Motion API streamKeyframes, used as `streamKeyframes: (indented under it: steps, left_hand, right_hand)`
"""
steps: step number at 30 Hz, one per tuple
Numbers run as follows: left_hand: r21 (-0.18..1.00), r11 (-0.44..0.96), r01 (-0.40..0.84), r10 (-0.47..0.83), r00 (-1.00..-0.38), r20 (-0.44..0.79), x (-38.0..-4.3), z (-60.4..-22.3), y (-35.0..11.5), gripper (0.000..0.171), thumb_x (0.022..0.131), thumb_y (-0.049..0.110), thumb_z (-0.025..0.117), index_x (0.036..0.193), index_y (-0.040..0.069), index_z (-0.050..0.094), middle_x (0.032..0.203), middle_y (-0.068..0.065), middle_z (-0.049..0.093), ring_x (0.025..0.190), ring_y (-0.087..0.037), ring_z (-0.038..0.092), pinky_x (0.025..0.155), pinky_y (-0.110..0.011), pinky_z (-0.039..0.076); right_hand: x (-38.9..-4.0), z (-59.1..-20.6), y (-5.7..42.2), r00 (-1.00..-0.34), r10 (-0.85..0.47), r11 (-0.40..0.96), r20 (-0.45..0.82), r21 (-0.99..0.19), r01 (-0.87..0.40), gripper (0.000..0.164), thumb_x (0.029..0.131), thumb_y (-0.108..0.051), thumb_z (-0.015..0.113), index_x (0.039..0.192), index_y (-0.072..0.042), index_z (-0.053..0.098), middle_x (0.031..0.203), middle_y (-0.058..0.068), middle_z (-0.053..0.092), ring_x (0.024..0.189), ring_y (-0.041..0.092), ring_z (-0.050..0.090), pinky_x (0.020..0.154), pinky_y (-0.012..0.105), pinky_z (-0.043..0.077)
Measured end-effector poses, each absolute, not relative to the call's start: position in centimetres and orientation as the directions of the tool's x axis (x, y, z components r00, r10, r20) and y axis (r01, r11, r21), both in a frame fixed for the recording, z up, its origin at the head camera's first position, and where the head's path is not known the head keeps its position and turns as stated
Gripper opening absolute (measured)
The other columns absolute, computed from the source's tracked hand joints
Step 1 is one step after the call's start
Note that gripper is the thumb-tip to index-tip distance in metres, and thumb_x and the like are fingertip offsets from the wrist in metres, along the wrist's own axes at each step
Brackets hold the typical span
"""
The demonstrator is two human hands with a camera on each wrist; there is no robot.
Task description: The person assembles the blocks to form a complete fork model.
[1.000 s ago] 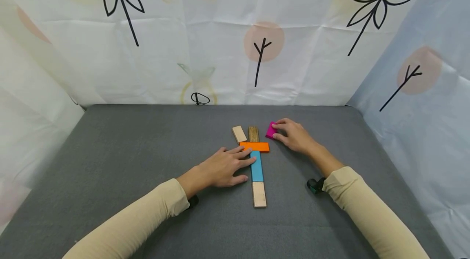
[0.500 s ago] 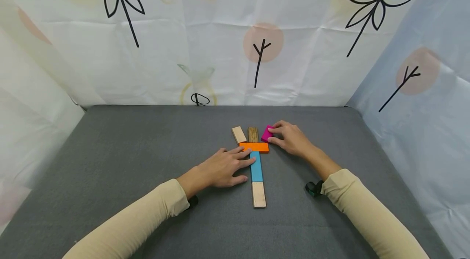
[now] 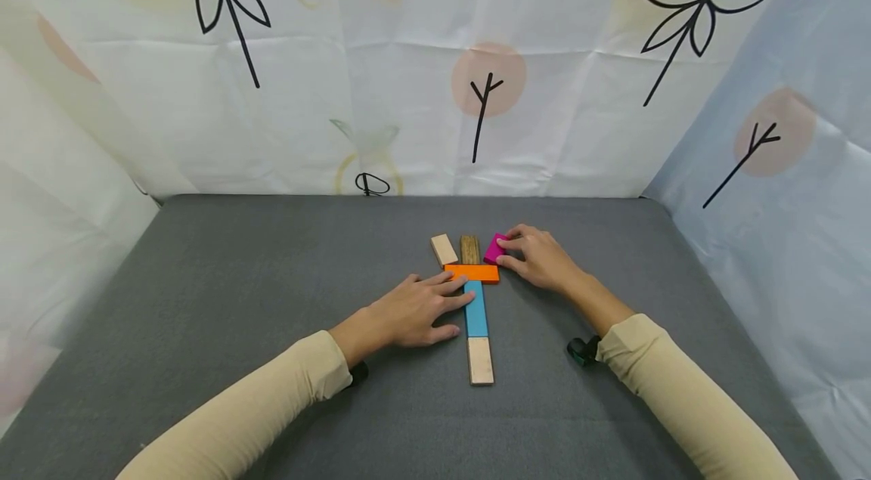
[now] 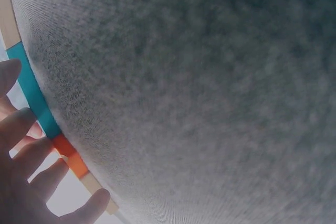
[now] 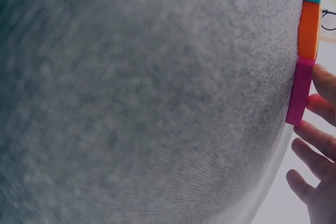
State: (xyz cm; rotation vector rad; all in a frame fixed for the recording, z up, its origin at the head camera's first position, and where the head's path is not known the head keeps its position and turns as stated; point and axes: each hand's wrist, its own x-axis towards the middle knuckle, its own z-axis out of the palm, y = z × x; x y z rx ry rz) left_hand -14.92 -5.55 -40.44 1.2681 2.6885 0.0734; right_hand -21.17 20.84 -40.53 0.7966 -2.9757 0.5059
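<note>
My right hand [image 3: 539, 259] pinches a magenta wooden block [image 3: 493, 249] between thumb and fingers, at the right end of an orange block [image 3: 485, 274]. In the right wrist view the magenta block [image 5: 300, 92] lines up close against the orange block [image 5: 308, 30]. With fingers spread, my left hand [image 3: 418, 310] rests its fingertips on the orange block and a blue block [image 3: 476, 321]. The blue block runs down from the orange one's middle to a pale wood block [image 3: 480, 360]. Above the orange block lie a brown grained block [image 3: 469, 249] and a tilted pale block [image 3: 444, 249].
A grey cloth-covered table [image 3: 238, 268] lies under everything. White printed fabric [image 3: 408, 87] hangs along its far side, with more fabric at left and right. A dark wrist device [image 3: 584, 348] sits by the right cuff.
My right hand has moved the magenta block left and slightly nearer, up to the orange block's right end; it has stayed there over the last half second. The left hand has not moved.
</note>
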Motion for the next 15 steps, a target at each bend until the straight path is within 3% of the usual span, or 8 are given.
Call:
streamKeyframes:
  steps: [15]
  left_hand:
    - [0.108, 0.639, 0.761, 0.768, -0.627, -0.13, -14.89, -40.56, -5.49, 0.061, 0.1, 0.051, 0.053, 0.154, 0.027, 0.039, 0.16, -0.002, 0.032, 0.146, -0.024, 0.032, 0.103, -0.057, 0.041]
  right_hand:
    - [-21.06, -40.68, 20.97, -0.852, -0.509, 0.802, 0.123, -0.294, -0.521, 0.042, 0.095, -0.024, 0.07, 0.128, 0.001, 0.066, 0.123, 0.021, 0.062, 0.112, 0.038, 0.058, 0.102, 0.061, 0.036]
